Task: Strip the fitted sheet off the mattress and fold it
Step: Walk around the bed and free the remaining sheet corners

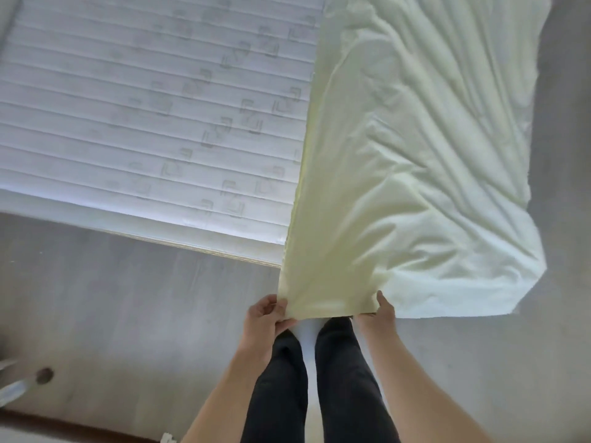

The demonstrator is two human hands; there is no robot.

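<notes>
fitted sheet [399, 174] pinched by left hand [265, 318], right hand [379, 310] fingers hidden underneath

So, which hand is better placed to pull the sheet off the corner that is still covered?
The right hand: it grips the sheet edge nearest the covered mattress corner. The left hand is farther away.

Bare forearms, no sleeves in view. Dark grey trousers [345, 378] on both legs. White socks [307, 330] on feet.
</notes>
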